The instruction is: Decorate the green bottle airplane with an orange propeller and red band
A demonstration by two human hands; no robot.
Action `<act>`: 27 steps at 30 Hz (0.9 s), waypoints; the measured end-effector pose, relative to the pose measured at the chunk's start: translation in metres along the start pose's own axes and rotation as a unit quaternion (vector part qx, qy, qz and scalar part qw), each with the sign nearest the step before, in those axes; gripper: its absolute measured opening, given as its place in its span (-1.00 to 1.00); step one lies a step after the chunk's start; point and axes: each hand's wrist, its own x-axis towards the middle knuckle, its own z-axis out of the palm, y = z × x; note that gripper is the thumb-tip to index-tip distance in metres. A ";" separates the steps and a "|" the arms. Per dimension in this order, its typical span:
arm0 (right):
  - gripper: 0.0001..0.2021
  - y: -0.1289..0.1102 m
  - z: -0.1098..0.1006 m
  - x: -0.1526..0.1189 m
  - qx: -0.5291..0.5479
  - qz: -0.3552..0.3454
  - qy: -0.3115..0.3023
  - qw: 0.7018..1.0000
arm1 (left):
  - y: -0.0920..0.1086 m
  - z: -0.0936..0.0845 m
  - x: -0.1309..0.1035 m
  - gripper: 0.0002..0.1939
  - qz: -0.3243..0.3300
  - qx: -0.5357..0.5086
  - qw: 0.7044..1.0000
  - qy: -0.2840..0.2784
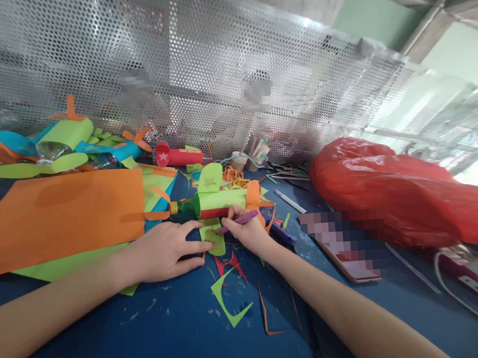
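The right hand (249, 237) pinches a purple pen (247, 217); the left hand (158, 253), fingers apart, touches 1 lower green wing (219, 249) of the bottle plane (224, 198). Light strokes suit paper held flat. Scraps (232, 319) litter the blue table (171, 325); perforated metal (214, 55) stands behind.

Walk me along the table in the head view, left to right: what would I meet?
Orange sheet → left hand, spread, fingertips at a green paper piece → right hand holding a purple pen → slim white stick → what looks like a phone → purple-and-white object.
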 end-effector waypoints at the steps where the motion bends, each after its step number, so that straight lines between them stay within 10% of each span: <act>1: -0.75 0.001 0.000 0.000 -0.003 0.000 0.001 1.000 | 0.000 0.000 0.000 -0.59 0.000 0.000 1.000 0.004; 27: -0.75 0.000 0.000 0.002 0.013 0.009 0.013 1.000 | -0.001 0.002 -0.001 -0.59 0.000 -0.005 1.000 0.016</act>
